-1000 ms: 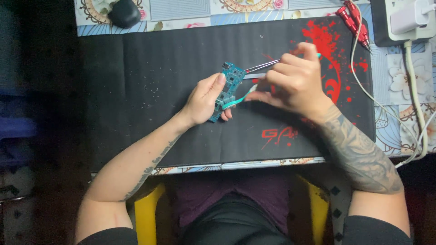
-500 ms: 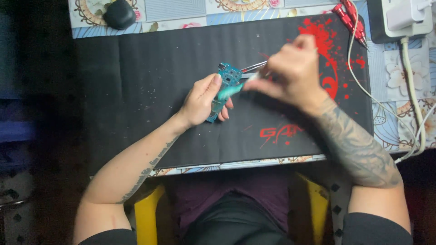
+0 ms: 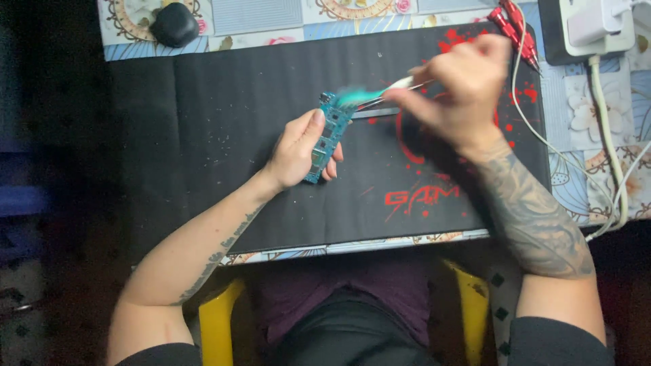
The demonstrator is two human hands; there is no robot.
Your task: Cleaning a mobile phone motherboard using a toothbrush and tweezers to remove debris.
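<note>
My left hand (image 3: 298, 150) grips a narrow blue-green circuit board (image 3: 329, 133), tilted on its long edge above a black desk mat (image 3: 203, 122). Raised at the board's upper right, my right hand (image 3: 456, 88) is closed on a teal-handled brush (image 3: 380, 95), blurred with motion, whose tip reaches the board's top end. A pair of metal tweezers (image 3: 376, 113) lies on the mat just under the brush.
The mat has red splash markings (image 3: 420, 196) at the right. A black pouch-like object (image 3: 174, 24) sits at the back left on a patterned cloth. Red probe leads (image 3: 513, 24), a white power strip (image 3: 593, 27) and white cables (image 3: 610, 156) lie at the right.
My right hand has lifted up and to the right with the brush, sweeping from the board's lower side to its top end. The left hand and board stayed about where they were.
</note>
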